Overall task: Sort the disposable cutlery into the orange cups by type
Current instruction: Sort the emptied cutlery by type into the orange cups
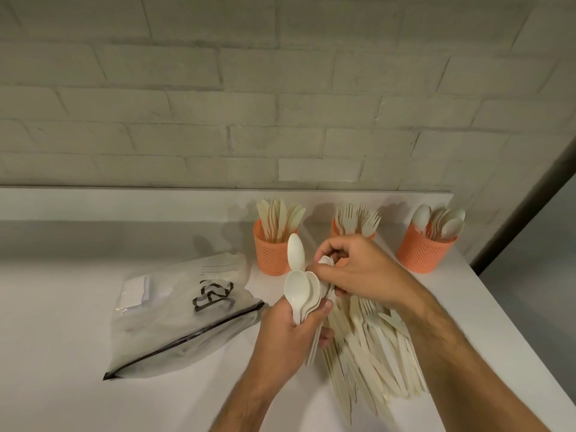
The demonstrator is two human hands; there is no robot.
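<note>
Three orange mesh cups stand in a row at the back of the white table: the left cup (270, 254) holds knives, the middle cup (336, 229) forks, the right cup (424, 251) spoons. My left hand (285, 335) grips a bundle of cream spoons (300, 291), bowls up, above the table's middle. My right hand (358, 269) pinches one spoon at the top of that bundle. A heap of loose cutlery (374, 347) lies under and to the right of my hands.
A clear zip bag (184, 310) with a black zipper edge and black print lies flat to the left. A white brick wall rises behind the table (62, 353). The table's right edge runs diagonally past the spoon cup.
</note>
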